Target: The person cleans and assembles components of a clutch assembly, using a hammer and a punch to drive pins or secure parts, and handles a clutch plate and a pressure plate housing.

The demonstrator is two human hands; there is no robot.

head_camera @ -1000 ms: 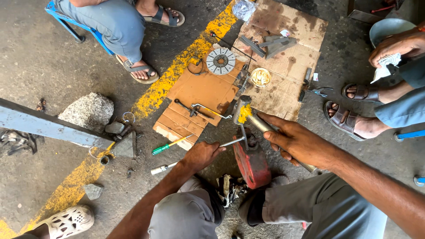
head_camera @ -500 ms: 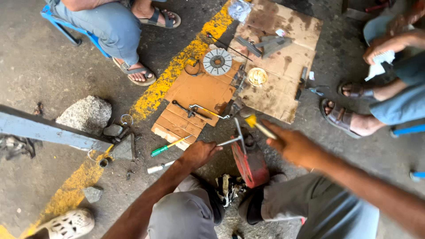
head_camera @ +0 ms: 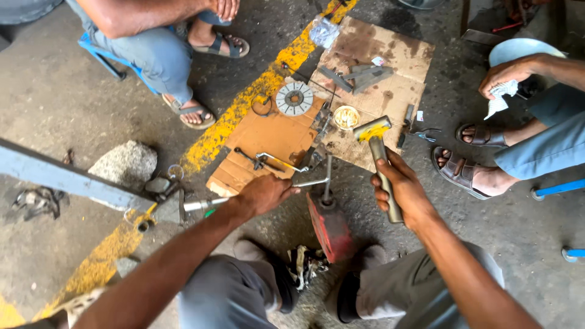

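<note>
My right hand (head_camera: 399, 186) grips the handle of a hammer (head_camera: 379, 153) whose yellow-smeared head is raised above the cardboard. My left hand (head_camera: 263, 193) holds a thin metal rod (head_camera: 308, 182), pressed toward the upright shaft (head_camera: 328, 176) that sticks out of a red metal part (head_camera: 329, 226). The red part sits on the ground between my feet. A screwdriver-like tool (head_camera: 204, 206) lies under my left wrist.
Greasy cardboard sheets (head_camera: 390, 91) carry a round toothed disc (head_camera: 294, 99), a small yellow-filled tin (head_camera: 346, 117), metal bars and a lever. A person in jeans and sandals sits at the top left, another at the right holding a rag (head_camera: 501, 97). A stone (head_camera: 125, 163) and a blue beam (head_camera: 61, 180) lie left.
My right hand has lifted the hammer up and away from the shaft. My left hand stayed on the rod by the red part. The view shifted closer.
</note>
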